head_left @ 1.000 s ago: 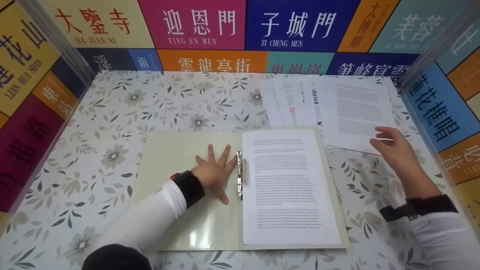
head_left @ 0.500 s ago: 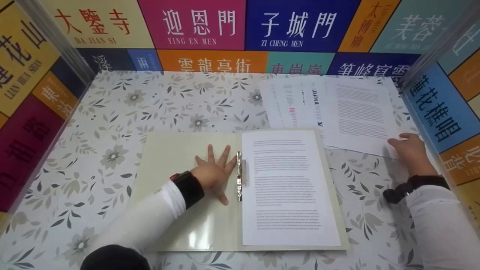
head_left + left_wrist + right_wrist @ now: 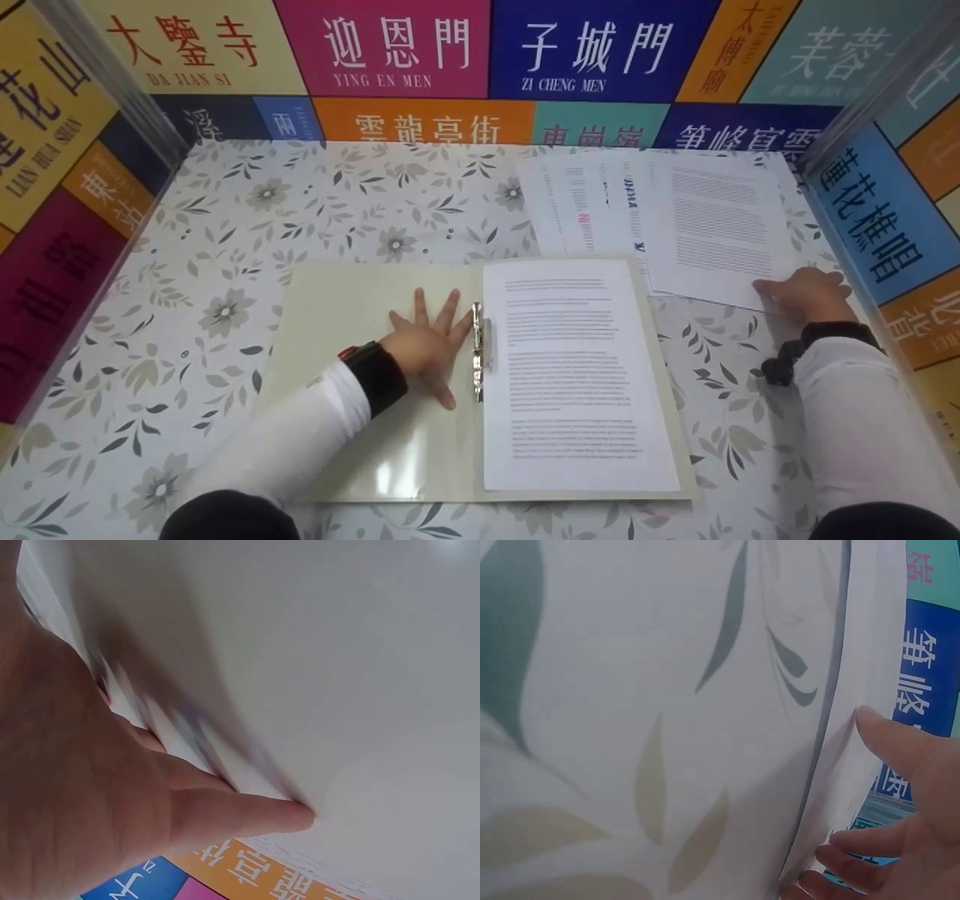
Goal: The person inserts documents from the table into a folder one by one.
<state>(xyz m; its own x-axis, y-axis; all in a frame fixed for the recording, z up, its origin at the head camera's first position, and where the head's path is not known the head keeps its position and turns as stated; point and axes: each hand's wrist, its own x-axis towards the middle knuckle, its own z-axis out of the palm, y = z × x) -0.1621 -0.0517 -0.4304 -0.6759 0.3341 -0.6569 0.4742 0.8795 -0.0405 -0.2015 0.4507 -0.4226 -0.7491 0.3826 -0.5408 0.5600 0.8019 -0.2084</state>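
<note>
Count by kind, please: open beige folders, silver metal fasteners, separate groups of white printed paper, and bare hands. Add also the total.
Open beige folder: 1
Silver metal fastener: 1
Groups of white printed paper: 2 (page on the folder, overlapping sheets behind)
Bare hands: 2 (left hand, right hand)
Total: 6

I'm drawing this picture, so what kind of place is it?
Maybe a paperwork booth: there's a flower-patterned table, an open folder, loose papers and colourful lettered panels on three sides.
</note>
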